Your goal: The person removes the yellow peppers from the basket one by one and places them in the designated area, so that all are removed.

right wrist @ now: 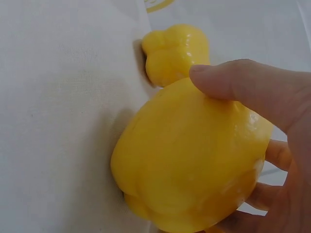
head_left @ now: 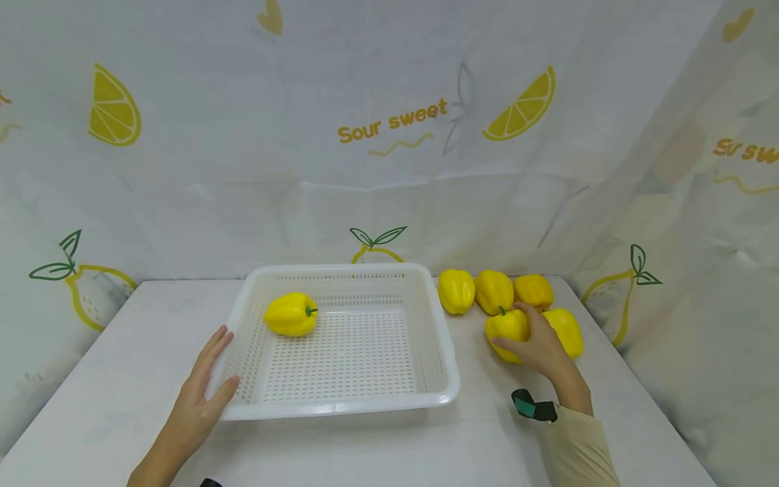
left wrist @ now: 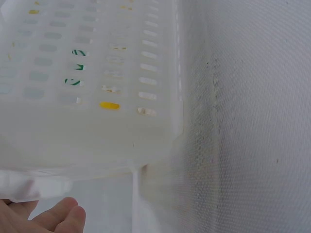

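Observation:
A white perforated basket (head_left: 341, 408) stands on the table with one yellow bell pepper (head_left: 290, 315) lying inside at its back left. At the basket's left side, my left hand (head_left: 197, 396) holds the rim, thumb over it; in the left wrist view, fingers (left wrist: 70, 216) show beneath the rim. Right of the basket, my right hand (head_left: 541, 345) grips another yellow bell pepper (head_left: 506, 331) with a green stem. The right wrist view has my thumb (right wrist: 223, 80) across this pepper (right wrist: 184, 160) and fingers round its far side, its body close to the table.
Around the gripped pepper are more yellow bell peppers: one (head_left: 456, 291) beside the basket, two along the back (head_left: 493, 292) and one partly behind my right hand (head_left: 566, 331). A white lemon-print curtain (head_left: 389, 196) hangs behind the table (head_left: 365, 453).

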Tool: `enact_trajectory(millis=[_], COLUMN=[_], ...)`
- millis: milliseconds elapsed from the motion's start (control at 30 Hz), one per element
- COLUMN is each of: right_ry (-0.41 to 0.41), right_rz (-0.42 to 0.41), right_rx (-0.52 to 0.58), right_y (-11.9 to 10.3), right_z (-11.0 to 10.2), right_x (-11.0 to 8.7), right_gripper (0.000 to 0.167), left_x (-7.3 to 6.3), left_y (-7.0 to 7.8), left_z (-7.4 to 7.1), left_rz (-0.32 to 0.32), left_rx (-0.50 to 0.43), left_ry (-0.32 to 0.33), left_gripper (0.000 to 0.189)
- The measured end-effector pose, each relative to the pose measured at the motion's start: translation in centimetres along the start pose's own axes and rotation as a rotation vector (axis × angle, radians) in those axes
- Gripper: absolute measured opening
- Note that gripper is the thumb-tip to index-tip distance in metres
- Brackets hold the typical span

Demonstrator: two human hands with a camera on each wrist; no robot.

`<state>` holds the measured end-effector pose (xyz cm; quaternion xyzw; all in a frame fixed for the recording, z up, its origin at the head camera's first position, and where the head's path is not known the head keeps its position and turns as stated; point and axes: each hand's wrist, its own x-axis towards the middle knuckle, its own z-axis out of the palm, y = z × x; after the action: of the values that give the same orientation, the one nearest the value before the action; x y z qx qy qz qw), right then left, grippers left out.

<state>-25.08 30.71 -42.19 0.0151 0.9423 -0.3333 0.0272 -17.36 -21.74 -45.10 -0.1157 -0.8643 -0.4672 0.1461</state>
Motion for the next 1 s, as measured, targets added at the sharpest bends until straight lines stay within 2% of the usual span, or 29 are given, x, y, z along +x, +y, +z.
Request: enact_trajectory(millis=[300, 567, 1000], right_ry=[0.048, 0.046, 0.031], right_rz=[-0.016, -0.027, 0.004], right_rx=[-0.007, -0.034, -0.048], right_y=[0.45, 0.49, 0.15], right_z=[-0.09, -0.04, -0.37], right_x=[-0.04, -0.04, -0.29], right_gripper=[0.094, 0.096, 0.095], left_x=[-0.03, -0.01, 0.00], left_y=[-0.04, -0.01, 0.02], left_z=[0.00, 0.00, 0.03], left_rz=[-0.017, -0.014, -0.010], left_rx=[-0.001, -0.002, -0.006], left_ry=[-0.010, -0.007, -0.005], left_gripper=[0.066, 0.066, 0.067])
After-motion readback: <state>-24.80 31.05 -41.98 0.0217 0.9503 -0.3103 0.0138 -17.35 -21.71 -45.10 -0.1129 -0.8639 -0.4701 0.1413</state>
